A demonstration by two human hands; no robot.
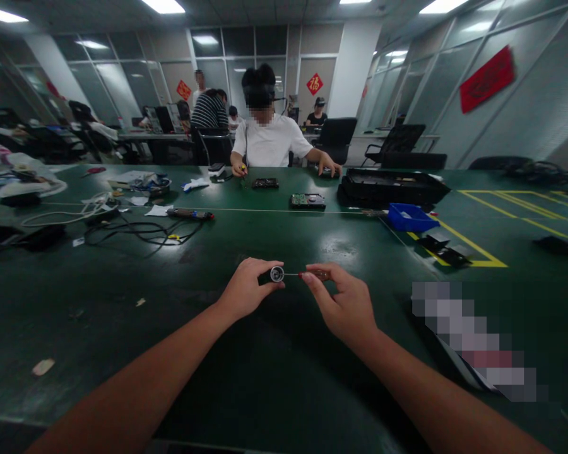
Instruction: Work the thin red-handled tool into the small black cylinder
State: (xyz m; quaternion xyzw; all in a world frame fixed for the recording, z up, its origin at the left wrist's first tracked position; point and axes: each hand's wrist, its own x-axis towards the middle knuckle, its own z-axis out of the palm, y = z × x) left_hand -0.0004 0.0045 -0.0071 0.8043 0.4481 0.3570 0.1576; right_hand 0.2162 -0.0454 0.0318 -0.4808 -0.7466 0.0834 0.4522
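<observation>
My left hand (pixel 250 287) grips a small round metal part (pixel 277 274) between thumb and fingers, its open face turned toward me. Inside its ring some darker detail shows, too small to make out. In my right hand (pixel 343 296) is a screwdriver (pixel 319 275) with a reddish-brown handle, pinched between thumb and fingers. Its thin shaft points left, and the tip meets the right side of the round part. Both hands are held over the middle of the green table (pixel 274 366).
Opposite, a person in white (pixel 269 142) handles parts beside a hard drive (pixel 307 200). A black tray (pixel 392 187) and blue bin (pixel 411 217) stand back right. An electric screwdriver (pixel 189 214) and looped cables (pixel 132 233) lie left. A pixelated flat object (pixel 473 340) lies right.
</observation>
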